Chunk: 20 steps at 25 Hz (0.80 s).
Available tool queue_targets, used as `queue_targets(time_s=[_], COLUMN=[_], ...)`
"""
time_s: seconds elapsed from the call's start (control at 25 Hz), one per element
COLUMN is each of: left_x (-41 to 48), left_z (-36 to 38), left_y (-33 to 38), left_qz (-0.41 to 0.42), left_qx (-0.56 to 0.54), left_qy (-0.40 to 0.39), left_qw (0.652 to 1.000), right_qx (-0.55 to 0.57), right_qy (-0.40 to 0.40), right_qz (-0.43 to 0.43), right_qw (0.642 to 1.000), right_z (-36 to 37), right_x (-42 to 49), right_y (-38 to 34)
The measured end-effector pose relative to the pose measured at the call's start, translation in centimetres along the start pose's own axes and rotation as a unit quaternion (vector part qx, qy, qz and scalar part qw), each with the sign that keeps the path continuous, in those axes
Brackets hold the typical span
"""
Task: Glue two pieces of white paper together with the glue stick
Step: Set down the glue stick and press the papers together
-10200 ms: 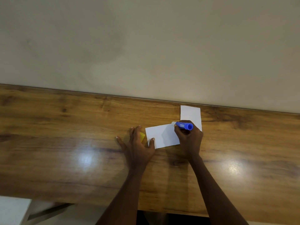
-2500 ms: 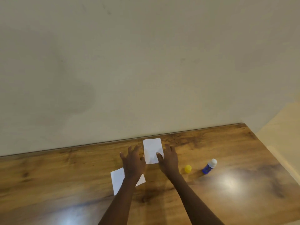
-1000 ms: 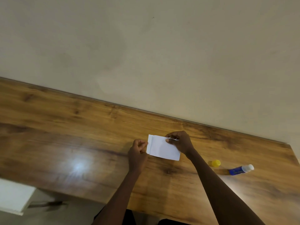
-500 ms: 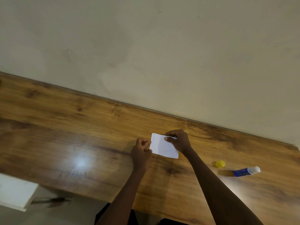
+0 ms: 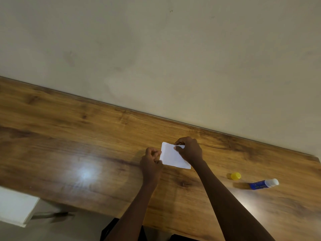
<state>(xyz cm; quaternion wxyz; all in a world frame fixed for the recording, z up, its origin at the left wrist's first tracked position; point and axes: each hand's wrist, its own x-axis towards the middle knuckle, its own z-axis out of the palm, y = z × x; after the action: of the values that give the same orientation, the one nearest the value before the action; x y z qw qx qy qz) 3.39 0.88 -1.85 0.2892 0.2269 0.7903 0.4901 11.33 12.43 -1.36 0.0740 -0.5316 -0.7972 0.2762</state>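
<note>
Room was dim, warm-toned. Overhead light glared off glossy table [image 5: 69, 145] at lower left of frame, second glare patch at lower right. My forearms threw soft shadows on wood. Horizon tilted, wide-angle bend at edges. Slight softness overall; wall [image 5: 156, 49] evenly lit.

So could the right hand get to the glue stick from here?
Probably yes: the glue stick lies on bare table to the right, nothing between. But the right hand is pinching the paper and must let go first.
</note>
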Motion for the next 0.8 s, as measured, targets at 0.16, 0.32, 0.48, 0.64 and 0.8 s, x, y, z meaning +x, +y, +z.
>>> queue_targets(time_s=[0.16,0.32,0.48,0.64,0.8], left_x=[-0.1,0.3,1.0,1.3,1.2], left_z=[0.6,1.5,1.3,1.2,1.1], left_y=[0.0,0.2,-0.1,0.4,0.8], left_qz=[0.043,0.050,0.049,0.019,0.008], left_qx=[0.086,0.245,0.287,0.299,0.282], left_qy=[-0.012,-0.083,-0.109,-0.125,-0.115], left_qw=[0.995,0.965,0.951,0.946,0.953], right_qx=[-0.077,-0.126,-0.117,-0.128,-0.123], right_qy=[0.100,0.123,0.025,0.078,0.109], right_qz=[0.009,0.001,-0.043,0.054,0.066], right_qw=[0.992,0.984,0.992,0.987,0.984], right_z=[1.2,2.7,4.3,3.3,1.8], right_x=[-1.4,-2.7,-4.0,-5.4,-5.8], right_y=[-0.3,-0.7,-1.3,2.6,4.4])
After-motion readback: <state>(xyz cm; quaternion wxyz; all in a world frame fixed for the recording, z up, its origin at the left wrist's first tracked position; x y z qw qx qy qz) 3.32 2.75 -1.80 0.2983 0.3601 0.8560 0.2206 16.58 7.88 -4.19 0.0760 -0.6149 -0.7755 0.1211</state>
